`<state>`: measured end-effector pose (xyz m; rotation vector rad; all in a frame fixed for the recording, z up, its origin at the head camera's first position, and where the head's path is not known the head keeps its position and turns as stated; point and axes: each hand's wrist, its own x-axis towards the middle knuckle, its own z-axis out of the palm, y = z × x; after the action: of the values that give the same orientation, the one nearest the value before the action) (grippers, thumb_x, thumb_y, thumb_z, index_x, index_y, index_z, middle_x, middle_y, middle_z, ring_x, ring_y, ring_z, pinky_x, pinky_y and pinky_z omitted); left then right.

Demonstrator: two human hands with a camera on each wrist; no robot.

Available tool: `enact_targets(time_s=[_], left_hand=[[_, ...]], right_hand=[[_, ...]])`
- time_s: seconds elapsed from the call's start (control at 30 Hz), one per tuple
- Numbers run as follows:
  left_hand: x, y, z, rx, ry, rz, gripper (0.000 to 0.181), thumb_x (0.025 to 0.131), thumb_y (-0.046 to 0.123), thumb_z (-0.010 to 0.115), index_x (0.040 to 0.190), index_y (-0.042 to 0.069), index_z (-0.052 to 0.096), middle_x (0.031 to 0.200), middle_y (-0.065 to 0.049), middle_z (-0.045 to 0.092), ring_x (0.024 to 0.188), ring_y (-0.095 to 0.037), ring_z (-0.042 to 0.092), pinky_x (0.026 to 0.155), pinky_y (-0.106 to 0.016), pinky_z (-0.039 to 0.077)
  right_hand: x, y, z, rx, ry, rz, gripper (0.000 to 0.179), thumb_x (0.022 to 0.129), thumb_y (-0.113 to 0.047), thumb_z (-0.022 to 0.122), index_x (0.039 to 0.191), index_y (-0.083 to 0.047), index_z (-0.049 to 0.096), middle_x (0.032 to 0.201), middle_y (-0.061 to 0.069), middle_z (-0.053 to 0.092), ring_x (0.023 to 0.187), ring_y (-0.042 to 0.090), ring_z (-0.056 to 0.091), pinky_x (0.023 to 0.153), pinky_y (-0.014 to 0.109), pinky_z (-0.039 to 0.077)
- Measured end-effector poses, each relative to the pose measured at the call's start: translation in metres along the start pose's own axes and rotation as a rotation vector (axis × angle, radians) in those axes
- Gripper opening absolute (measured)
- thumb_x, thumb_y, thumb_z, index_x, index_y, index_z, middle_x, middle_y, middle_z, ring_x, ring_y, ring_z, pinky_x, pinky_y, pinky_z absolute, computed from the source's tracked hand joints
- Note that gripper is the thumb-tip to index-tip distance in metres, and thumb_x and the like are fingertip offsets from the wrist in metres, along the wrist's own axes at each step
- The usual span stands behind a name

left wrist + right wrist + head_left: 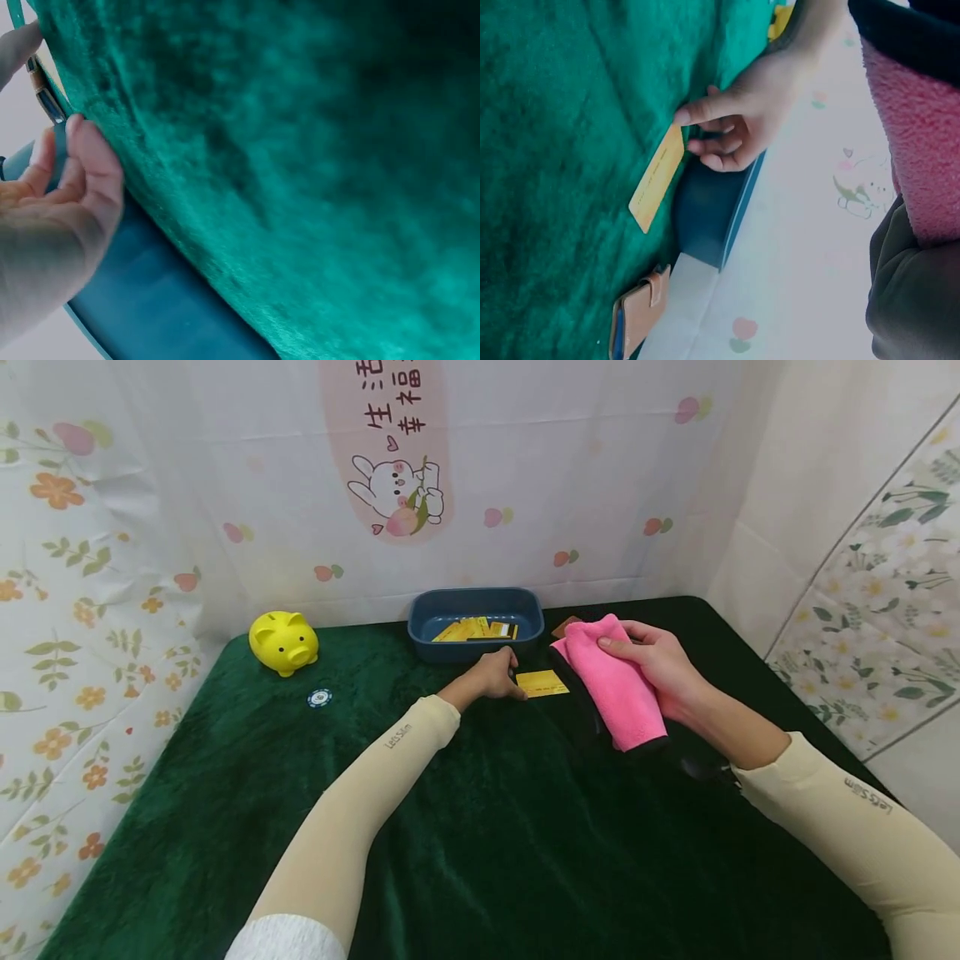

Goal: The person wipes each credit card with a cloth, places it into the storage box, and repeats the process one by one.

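Observation:
My left hand point(493, 675) is low over the green cloth, thumb and fingertips at opposite edges of one end of a yellow card point(546, 683). In the right wrist view, the thumb touches that card point(658, 180), which lies nearly flat. My right hand point(660, 668) holds up a folded pink towel point(611, 685) with black edging, the thumb across its top. Just behind the left hand stands a blue plastic basin point(476, 652) with several yellow cards point(472, 628) in it. A brown wallet point(639, 311) with a strap lies to the card's right, mostly hidden by the towel in the head view.
A yellow piggy bank point(283, 643) stands at the back left. In front of it lies a blue and white poker chip point(319, 698). Dark green velvet point(480, 843) covers the table, and a patterned curtain point(570, 460) hangs close behind the basin.

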<state>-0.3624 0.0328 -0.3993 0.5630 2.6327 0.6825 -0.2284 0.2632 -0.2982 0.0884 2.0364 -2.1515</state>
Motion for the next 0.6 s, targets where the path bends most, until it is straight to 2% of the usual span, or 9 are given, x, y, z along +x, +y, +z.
enact_targets(time_s=[0.1,0.3,0.4,0.6], left_hand=[[0.002,0.0,0.001,-0.041,0.013,0.031,0.054,0.083,0.027,0.083,0.123,0.012,0.049,0.112,-0.004,0.057,0.099,-0.019,0.054,0.089,-0.034,0.048],[0.003,0.002,0.002,0.028,-0.06,0.051,0.057,0.088,0.033,0.076,0.135,0.01,0.054,0.127,-0.007,0.057,0.113,-0.021,0.053,0.102,-0.038,0.044],[0.001,0.003,0.001,0.039,-0.073,0.055,0.056,0.088,0.033,0.077,0.134,0.008,0.057,0.131,-0.009,0.057,0.118,-0.022,0.052,0.106,-0.039,0.041],[0.0,0.004,-0.001,0.022,-0.08,0.065,0.053,0.087,0.03,0.078,0.13,0.007,0.058,0.129,-0.009,0.057,0.116,-0.023,0.052,0.105,-0.039,0.041]], right_hand=[[-0.003,0.0,0.001,-0.001,-0.002,-0.012,0.035,0.092,-0.029,0.073,0.123,-0.019,0.06,0.108,0.003,0.059,0.079,0.012,0.065,0.068,0.024,0.058],[-0.004,0.004,-0.003,0.016,0.009,-0.016,0.031,0.091,-0.028,0.073,0.119,-0.019,0.062,0.105,0.0,0.061,0.079,0.012,0.065,0.068,0.023,0.058],[-0.003,0.007,-0.005,0.025,0.013,-0.02,0.03,0.091,-0.027,0.073,0.118,-0.019,0.062,0.103,0.0,0.062,0.08,0.012,0.065,0.068,0.023,0.058],[-0.001,0.011,-0.01,0.008,0.032,-0.013,0.032,0.09,-0.028,0.074,0.118,-0.019,0.062,0.104,0.0,0.062,0.079,0.011,0.064,0.068,0.022,0.057]])
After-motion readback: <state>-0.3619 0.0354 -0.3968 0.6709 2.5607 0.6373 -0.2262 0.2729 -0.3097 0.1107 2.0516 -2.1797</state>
